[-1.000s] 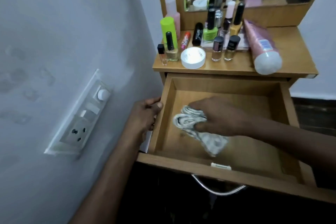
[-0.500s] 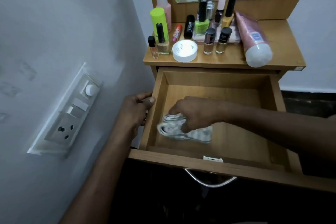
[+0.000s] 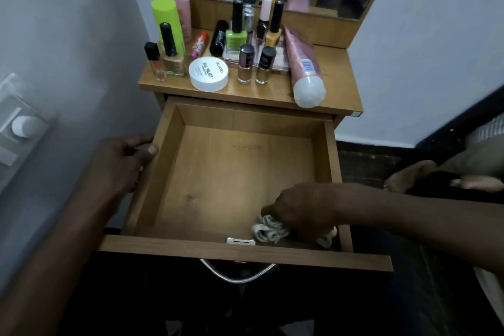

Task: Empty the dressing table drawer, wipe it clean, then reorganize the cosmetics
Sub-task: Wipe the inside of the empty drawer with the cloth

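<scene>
matt wooden drawer (image 3: 240, 172); crumpled cloth (image 3: 268, 230); shiny metal handle (image 3: 237, 274).

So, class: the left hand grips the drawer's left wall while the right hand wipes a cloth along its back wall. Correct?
No: the head view shows the right hand holding the cloth in the drawer's front right corner; the left hand's grip stands.

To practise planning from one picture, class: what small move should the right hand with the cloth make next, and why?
Probably sweep the cloth leftward along the front of the drawer. The right hand grips it in the front right corner, the rest of the floor lies bare, and the left hand grips the left wall.
</scene>
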The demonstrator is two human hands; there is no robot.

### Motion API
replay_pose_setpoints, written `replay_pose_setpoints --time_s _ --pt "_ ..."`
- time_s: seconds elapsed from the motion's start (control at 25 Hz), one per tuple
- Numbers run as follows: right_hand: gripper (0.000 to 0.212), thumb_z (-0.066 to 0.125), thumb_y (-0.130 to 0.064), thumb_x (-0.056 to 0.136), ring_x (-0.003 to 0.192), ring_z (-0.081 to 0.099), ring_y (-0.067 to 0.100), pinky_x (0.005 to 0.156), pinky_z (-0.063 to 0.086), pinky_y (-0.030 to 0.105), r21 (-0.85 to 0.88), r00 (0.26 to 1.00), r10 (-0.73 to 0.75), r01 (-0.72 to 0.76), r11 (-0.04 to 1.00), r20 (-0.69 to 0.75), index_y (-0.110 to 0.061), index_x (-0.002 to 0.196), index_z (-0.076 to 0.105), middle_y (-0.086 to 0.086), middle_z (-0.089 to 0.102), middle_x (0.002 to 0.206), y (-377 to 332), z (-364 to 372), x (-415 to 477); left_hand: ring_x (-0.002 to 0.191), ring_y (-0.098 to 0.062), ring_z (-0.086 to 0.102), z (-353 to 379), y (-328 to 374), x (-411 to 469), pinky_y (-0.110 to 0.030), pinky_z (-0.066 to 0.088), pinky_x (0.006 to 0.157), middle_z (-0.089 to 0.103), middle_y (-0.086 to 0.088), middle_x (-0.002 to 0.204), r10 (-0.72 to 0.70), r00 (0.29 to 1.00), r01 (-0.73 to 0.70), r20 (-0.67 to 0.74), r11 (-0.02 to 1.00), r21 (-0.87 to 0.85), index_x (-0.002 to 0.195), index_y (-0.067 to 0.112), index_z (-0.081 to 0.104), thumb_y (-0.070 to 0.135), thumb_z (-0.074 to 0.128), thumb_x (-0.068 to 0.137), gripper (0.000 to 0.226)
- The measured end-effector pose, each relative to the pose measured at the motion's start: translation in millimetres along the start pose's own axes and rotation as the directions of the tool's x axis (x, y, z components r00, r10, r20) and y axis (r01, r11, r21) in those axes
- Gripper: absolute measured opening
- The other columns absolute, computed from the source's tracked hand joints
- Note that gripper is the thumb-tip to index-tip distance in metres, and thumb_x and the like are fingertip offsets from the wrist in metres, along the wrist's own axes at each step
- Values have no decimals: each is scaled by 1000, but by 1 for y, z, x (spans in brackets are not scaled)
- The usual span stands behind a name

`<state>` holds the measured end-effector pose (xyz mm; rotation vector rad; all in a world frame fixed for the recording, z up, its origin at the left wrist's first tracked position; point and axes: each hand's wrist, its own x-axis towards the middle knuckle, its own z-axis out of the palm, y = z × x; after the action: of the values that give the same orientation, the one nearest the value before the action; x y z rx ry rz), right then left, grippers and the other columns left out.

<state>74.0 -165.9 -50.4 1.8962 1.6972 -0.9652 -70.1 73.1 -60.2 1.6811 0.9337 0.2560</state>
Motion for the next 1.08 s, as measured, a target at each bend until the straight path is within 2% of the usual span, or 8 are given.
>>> replay_pose_setpoints --time_s 0.08,0.2,0.28,0.4,0.56,0.72,0.92,1.08 --pt "55 68 -23 89 102 62 25 78 56 36 -86 996 92 -92 992 -2 -19 140 47 8 61 124 4 10 4 73 -20 60 0 0 -1 -26 46 64 68 -5 94 -8 1000 8 -2 1000 7 127 29 60 13 53 100 32" --pt "43 63 -27 93 89 56 16 67 46 24 -56 900 252 -290 955 -356 -17 133 50 7 59 121 28 -13 1 79 -24 64 -2 -2 2 -30 50 66 69 -11 103 -15 1000 15 9 999 28 128 20 64 14 55 99 31" --pt "46 61 -32 94 94 54 17 68 38 26 -105 832 233 -326 939 -504 -19 135 46 6 57 123 23 -21 -7 82 -26 64 -4 -4 5 -30 50 66 70 -12 103 -23 1000 23 4 999 34 128 19 65 15 55 99 30" --pt "51 57 -27 97 105 57 28 73 41 34 -48 926 184 -211 976 -330 -12 141 36 12 53 127 -16 8 -10 88 -28 66 -7 -10 8 -32 51 68 71 -11 105 -25 999 25 21 999 40 126 23 66 18 57 98 30" --pt "56 58 -28 97 103 56 32 81 50 40 289 915 296 -216 933 -272 -17 142 27 14 44 127 -23 24 -3 91 -26 66 -8 -12 10 -31 50 69 71 -9 108 -30 1000 29 10 998 62 126 25 66 21 58 98 30" --pt "51 54 -28 100 109 54 26 79 42 29 364 732 572 -453 814 -371 -9 143 34 15 45 135 10 -2 18 91 -26 66 -7 -10 9 -34 50 71 70 -9 108 -15 1000 15 2 995 95 124 29 67 22 59 98 28" --pt "56 48 -23 102 114 57 29 90 46 35 444 854 449 -305 842 -263 -6 149 23 16 50 138 -31 17 6 96 -26 65 -6 -8 7 -42 54 81 69 -5 109 -10 1000 8 15 994 109 122 35 66 22 58 98 29" --pt "30 47 -14 100 116 56 33 92 45 39 320 655 663 -581 748 -362 -5 128 53 17 57 129 21 -14 23 94 -26 67 -8 -7 7 -50 54 89 72 -3 104 -15 1000 13 13 992 125 97 51 66 24 59 98 29"
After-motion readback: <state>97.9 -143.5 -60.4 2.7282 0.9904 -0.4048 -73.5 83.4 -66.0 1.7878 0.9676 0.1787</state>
